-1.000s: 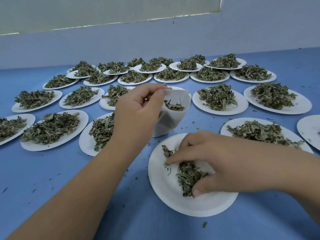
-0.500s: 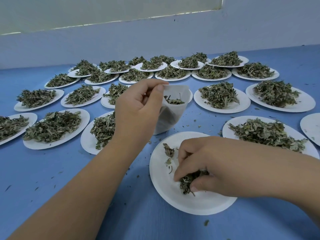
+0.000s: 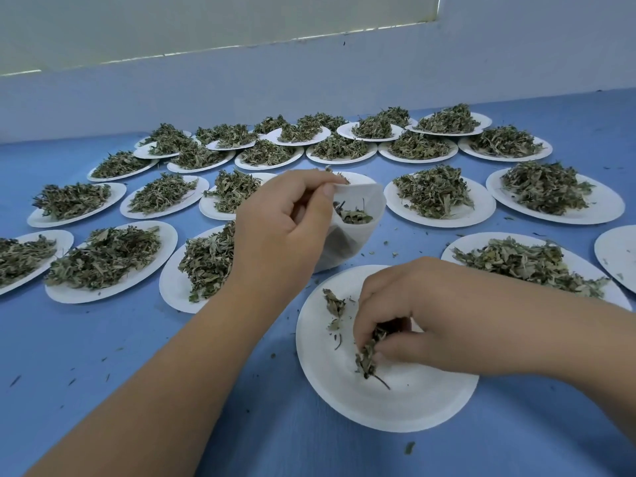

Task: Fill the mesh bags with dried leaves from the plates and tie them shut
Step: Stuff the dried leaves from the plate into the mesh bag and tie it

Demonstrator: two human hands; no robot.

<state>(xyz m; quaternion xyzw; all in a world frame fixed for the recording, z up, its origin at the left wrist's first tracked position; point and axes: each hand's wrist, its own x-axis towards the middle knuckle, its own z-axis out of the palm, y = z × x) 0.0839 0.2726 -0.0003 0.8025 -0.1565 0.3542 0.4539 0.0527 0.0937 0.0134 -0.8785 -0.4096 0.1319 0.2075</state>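
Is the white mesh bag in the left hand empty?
No, a small clump of dried green leaves lies inside the open white mesh bag that the left hand holds.

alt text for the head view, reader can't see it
The left hand holds a mesh bag open while the right hand pinches dried leaves from a nearly bare plate; many leaf-heaped plates cover the blue table.

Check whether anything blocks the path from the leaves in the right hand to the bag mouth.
Nothing visible does. The right hand pinches leaves over the near plate; the bag, held open by the left hand, sits just beyond the plate's far rim, mouth unobstructed.
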